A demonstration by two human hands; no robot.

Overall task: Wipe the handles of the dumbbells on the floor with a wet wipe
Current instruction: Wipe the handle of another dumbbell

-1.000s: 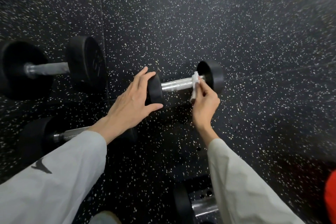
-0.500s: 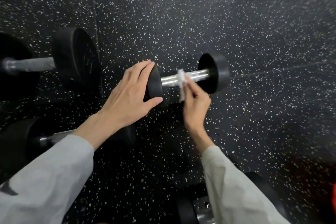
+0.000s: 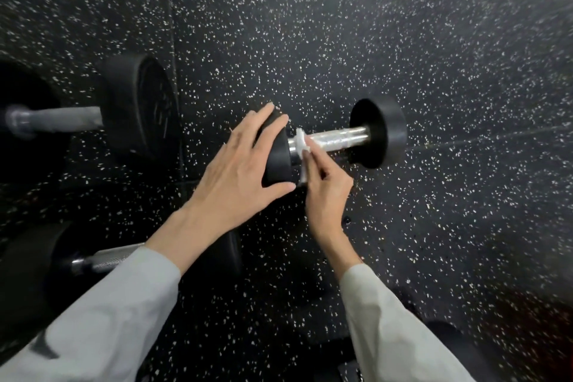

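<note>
- Nearest the camera, two pale grey sleeves (image 3: 102,319) reach forward over the dark speckled floor (image 3: 403,40).
- At the near left lies a second dumbbell (image 3: 102,260), its metal bar partly hidden under the left forearm; it seems to be waiting its turn.
- The left hand (image 3: 238,170) lies flat against the left black weight (image 3: 276,152) of the small dumbbell (image 3: 335,139). Its fingers are straight and spread over the weight and its thumb is tucked under the lower edge, so it steadies rather than clasps.
- Just to the right, the right hand (image 3: 325,186) pinches a white wet wipe (image 3: 301,146) between thumb and fingertips. The wipe is wrapped round the metal handle (image 3: 338,138) at its left end, touching or nearly touching the left weight.
- The handle's long axis runs left to right, rising slightly to the right. The bare stretch of the bar lies to the right of the fingers, so the next stroke likely has to run rightward.
- That run is open as far as the right weight (image 3: 381,133), which is the stop at that end. The right hand is the nearer one to that bare stretch.
- Farther back on the left, a larger dumbbell (image 3: 136,108) lies well apart from the hands.
- To the right of and beyond the small dumbbell, only open floor shows.
</note>
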